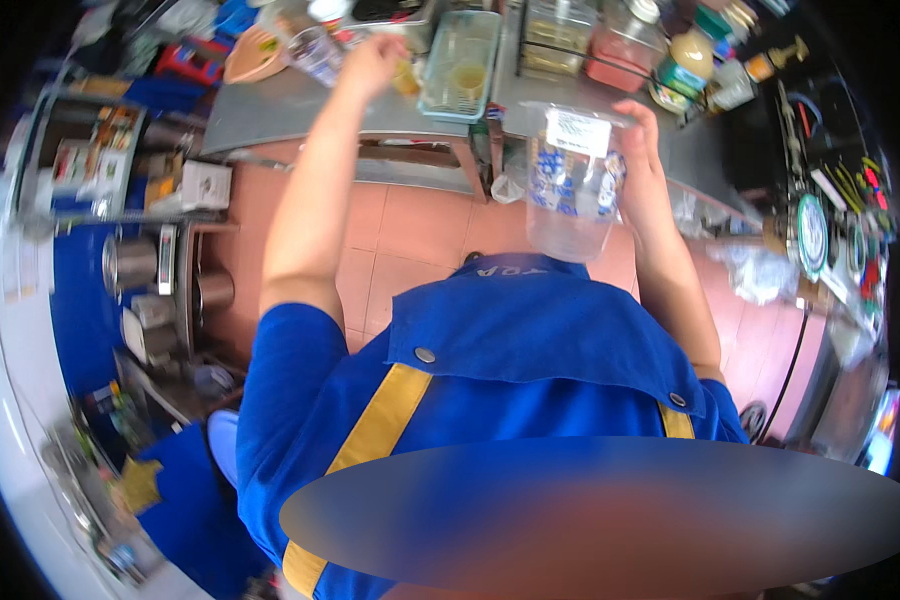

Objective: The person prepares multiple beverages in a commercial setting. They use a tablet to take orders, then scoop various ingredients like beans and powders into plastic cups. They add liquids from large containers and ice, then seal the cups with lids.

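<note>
My right hand [640,161] grips a clear plastic cup [570,191] by its side, up in front of my chest. The cup has blue printing and a white label with writing near its rim; I make out no contents. Over the steel counter [270,112], my left hand [373,66] is stretched out with its fingers curled. Whether it holds anything is hidden. Just beneath those fingers stands a small yellowish container [405,79]. Left of the hand is another printed clear cup [316,54], and to the right lies a pale blue plastic basket [457,112] with a yellowish cup [469,77] in it.
A peach-coloured bowl [253,56] sits at the counter's left end. Behind the right hand stand a jug of pink liquid [624,56] and a bottle [686,64] with a cream-coloured filling, by a black wire rack. A metal pot [131,259] is on the left shelf.
</note>
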The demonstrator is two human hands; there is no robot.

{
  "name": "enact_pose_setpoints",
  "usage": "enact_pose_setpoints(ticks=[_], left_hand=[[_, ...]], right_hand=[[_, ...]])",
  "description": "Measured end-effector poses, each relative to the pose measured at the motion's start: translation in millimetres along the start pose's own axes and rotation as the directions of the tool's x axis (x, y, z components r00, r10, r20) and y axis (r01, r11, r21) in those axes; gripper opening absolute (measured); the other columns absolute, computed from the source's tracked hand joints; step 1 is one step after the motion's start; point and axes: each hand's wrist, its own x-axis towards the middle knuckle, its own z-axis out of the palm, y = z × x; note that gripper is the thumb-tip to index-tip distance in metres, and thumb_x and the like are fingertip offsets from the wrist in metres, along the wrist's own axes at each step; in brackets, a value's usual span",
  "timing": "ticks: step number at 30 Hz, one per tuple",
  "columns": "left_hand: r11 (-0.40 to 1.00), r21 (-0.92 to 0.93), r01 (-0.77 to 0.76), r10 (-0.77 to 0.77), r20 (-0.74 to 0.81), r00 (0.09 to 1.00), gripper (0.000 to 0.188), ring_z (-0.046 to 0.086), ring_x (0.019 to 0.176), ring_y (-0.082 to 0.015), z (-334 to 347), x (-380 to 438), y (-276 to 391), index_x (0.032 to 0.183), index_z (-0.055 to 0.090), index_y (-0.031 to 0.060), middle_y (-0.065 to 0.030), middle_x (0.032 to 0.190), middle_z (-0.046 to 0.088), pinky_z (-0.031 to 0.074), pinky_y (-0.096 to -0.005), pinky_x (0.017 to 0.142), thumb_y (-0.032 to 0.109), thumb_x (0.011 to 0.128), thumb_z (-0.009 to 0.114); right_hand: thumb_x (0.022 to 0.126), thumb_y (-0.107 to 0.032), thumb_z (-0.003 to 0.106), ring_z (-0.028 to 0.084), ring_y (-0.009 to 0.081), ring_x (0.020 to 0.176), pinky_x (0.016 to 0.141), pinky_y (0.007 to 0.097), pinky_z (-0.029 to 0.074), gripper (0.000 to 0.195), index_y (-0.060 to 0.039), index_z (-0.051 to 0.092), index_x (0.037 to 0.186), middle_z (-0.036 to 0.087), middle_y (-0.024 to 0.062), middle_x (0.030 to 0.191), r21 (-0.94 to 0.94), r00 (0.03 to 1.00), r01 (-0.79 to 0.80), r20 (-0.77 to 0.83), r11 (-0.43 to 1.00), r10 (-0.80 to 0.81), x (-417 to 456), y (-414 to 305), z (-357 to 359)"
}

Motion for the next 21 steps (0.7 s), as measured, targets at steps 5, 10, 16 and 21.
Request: enact_pose_setpoints(ticks=[5,10,16,21], left_hand=[[0.753,0.598,0.274,-0.396,0.079,0.915,0.047,0.055,0.12,-0.0328,34.7,177.7,-54.1,0.121,0.065,0.0188,-0.0103,0.129,0.06,0.036,-0.054,0.101,0.051,0.087,0.055],[0.715,0.683,0.148,-0.451,0.289,0.845,0.036,0.062,0.104,-0.0347,45.6,223.2,-42.3,0.103,0.069,0.0069,-0.0174,0.112,0.065,0.046,-0.045,0.092,0.032,0.077,0.065],[0.628,0.737,-0.251,-0.119,0.41,0.904,0.026,0.065,0.097,-0.0367,-22.3,258.2,-78.6,0.098,0.07,-0.0012,-0.0222,0.102,0.067,0.052,-0.0454,0.083,0.008,0.079,0.056],[0.709,0.674,-0.208,-0.036,0.329,0.944,0.022,0.067,0.089,-0.0366,-53.8,247.2,-30.4,0.093,0.069,0.0019,-0.023,0.095,0.068,0.054,-0.0447,0.077,0.013,0.081,0.054]], right_hand=[[0.099,-0.044,0.047,0.048,0.0126,0.089,0.08,0.0262,0.042,0.042,-0.0119,0.041,0.125,0.053,0.0052,0.098,-0.013,0.988,-0.036,-0.149,0.999,0.034,53.1,-18.5,23.6],[0.097,-0.051,0.046,0.048,0.0118,0.088,0.077,0.0256,0.042,0.049,-0.0102,0.043,0.125,0.052,0.0053,0.099,0.049,0.985,-0.08,-0.15,0.996,0.087,118.4,-9.3,18.5],[0.092,-0.063,0.045,0.06,0.02,0.107,0.088,0.0292,0.048,0.074,-0.0033,0.031,0.133,0.06,0.0117,0.108,-0.042,0.991,-0.007,0.134,0.999,0.013,191.3,-3.9,30.2],[0.079,-0.047,0.074,0.057,0.0289,0.111,0.094,0.0409,0.046,0.083,-0.0073,0.03,0.136,0.053,0.0164,0.118,0.283,0.959,-0.09,0.283,0.955,0.007,250.6,26.2,47.1]])
